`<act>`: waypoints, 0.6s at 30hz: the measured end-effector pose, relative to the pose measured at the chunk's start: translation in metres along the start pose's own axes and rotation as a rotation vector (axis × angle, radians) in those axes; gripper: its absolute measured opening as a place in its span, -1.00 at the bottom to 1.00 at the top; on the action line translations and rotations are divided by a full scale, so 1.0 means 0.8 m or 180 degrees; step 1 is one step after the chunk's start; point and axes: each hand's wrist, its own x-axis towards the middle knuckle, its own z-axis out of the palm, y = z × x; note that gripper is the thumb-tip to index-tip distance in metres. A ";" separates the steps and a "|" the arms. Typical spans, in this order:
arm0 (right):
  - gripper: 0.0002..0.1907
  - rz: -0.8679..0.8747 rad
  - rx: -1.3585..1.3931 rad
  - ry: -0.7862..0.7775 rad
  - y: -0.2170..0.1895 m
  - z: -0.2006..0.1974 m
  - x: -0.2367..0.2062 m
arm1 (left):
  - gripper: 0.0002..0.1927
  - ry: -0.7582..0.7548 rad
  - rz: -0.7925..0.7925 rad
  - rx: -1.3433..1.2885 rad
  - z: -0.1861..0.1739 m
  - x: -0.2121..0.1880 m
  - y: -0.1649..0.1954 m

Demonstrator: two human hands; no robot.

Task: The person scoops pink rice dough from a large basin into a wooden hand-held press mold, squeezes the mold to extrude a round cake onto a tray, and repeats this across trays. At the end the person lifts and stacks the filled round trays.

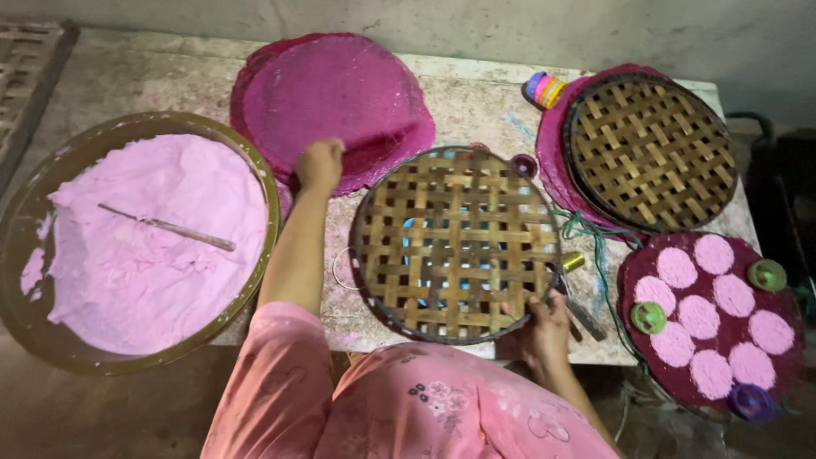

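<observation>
While the right hand (544,327) grips the near rim of the round woven bamboo tray (455,245), fingers curled shut over its edge, the tray lies flat at the middle of the stained table (476,106), just in front of the person; the left hand (320,164) reaches beyond it to the stack of magenta cloth rounds (340,102), fingers closed down on the near edge of the stack, though whether they pinch one sheet or only press on it cannot be told. Judging from this, a clean lift would want a single round peeled by its edge, with the tray held steady and level by the other hand; a hasty pull could drag several sheets at once. To the left sits a wide basin (255,166) heaped with pale pink powder (161,246), a thin stick (166,227) lying on top; to the right a second woven tray (650,153) rests on a magenta round, near a bundle of coloured rings (545,88); nearer the corner a dark tray (629,272) carries pink discs (699,316) and small green moulds (648,317).
</observation>
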 end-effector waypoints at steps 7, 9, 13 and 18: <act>-0.74 -0.0119 -0.0426 -0.0322 0.024 0.007 -0.005 | -0.85 -0.0211 -0.0084 0.0003 -0.030 0.000 0.053; -0.72 0.0349 -0.0335 -0.0302 0.021 -0.011 -0.005 | -0.84 -0.0502 -0.0118 0.0288 -0.021 -0.004 0.048; -0.51 -0.0081 -0.2390 -0.0638 0.005 -0.050 -0.018 | -0.90 -0.1181 -0.0782 -0.0703 -0.001 0.000 0.011; -0.28 -0.2716 -0.4888 0.0237 -0.029 -0.063 -0.031 | -0.95 -0.0196 -0.0564 -0.1501 -0.008 0.029 -0.006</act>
